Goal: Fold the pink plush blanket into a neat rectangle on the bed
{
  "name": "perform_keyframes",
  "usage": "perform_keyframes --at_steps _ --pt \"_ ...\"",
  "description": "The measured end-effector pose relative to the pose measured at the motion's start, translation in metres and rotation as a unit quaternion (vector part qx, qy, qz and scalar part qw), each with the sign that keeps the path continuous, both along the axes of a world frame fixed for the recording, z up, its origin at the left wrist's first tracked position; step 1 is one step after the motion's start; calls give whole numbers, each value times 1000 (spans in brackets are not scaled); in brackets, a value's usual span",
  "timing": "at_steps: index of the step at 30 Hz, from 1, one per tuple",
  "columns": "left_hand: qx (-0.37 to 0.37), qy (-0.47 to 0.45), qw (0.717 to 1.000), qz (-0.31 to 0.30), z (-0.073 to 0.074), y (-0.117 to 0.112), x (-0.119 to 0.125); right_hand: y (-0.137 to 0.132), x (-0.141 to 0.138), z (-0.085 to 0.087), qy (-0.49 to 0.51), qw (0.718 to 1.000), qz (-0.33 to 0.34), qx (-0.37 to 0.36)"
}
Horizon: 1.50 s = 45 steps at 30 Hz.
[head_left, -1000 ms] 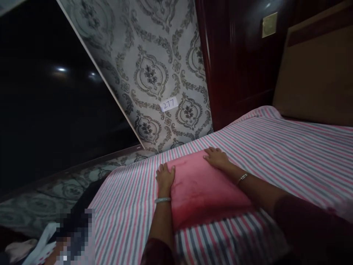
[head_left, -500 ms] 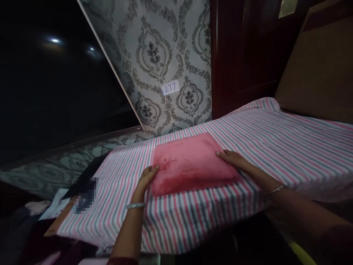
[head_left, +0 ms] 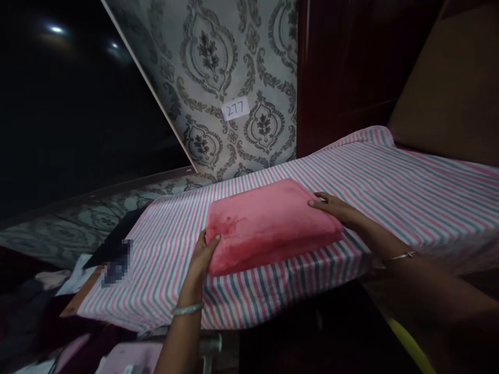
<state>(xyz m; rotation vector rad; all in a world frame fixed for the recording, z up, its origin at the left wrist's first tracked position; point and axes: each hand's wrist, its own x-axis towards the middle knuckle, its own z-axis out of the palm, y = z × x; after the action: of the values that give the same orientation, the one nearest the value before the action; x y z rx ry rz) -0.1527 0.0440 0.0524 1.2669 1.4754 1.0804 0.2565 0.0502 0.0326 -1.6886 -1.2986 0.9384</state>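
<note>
A pink plush cushion [head_left: 265, 218] lies flat on a striped cloth, with darker smudged nap along its left and front sides. My left hand [head_left: 203, 252] grips its left edge, thumb on top and fingers down the side. At the right edge, my right hand [head_left: 335, 208] holds it with the thumb on the upper face and the other fingers over the far side. Fingertips below the cushion's edges are partly hidden.
The pink, white and grey striped cloth [head_left: 163, 249] covers a table. Behind stand a patterned wall with a paper label [head_left: 235, 108], a dark screen [head_left: 86, 114] and a brown board [head_left: 448, 83]. Clothes [head_left: 54, 280] lie lower left; a yellow curved object [head_left: 409, 345] is lower right.
The view has tilted down slightly. The cushion looks fuller and squarer along its front and right sides. My right hand has shifted a little outward; both hands stay on the edges.
</note>
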Motion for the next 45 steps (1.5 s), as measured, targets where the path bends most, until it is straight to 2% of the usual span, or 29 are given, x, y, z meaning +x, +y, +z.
perform_keyframes --at_steps 3,5,6,8,10,12,15,19,22,29,34,45 --pt "-33 77 996 21 -9 -13 -6 -13 10 -11 -38 998 15 -41" --pt "16 183 982 48 -5 -19 -2 -21 7 -7 -116 993 5 -20" --pt "64 255 964 50 0 -22 5 -25 1 -1 -173 985 -1 15" --pt "166 387 907 8 13 -26 30 -31 -21 13 -291 950 8 116" --pt "214 450 864 -67 21 -29 64 -36 -52 25 -355 911 76 194" --pt "227 492 832 -117 21 -31 95 -38 -82 26 -396 884 129 213" --pt "213 537 803 -143 4 -29 119 -38 -110 7 -439 863 161 190" --pt "169 556 800 -147 -23 -25 117 -36 -113 -21 -458 858 161 170" --pt "174 563 795 -144 -31 -25 113 -35 -110 -29 -458 857 156 176" --pt "215 572 784 -108 -35 -27 114 -34 -114 -36 -470 843 125 230" --pt "234 579 775 -101 -36 -26 111 -33 -114 -38 -476 837 118 243" --pt "252 560 784 -88 -32 -29 111 -34 -114 -31 -443 859 145 211"
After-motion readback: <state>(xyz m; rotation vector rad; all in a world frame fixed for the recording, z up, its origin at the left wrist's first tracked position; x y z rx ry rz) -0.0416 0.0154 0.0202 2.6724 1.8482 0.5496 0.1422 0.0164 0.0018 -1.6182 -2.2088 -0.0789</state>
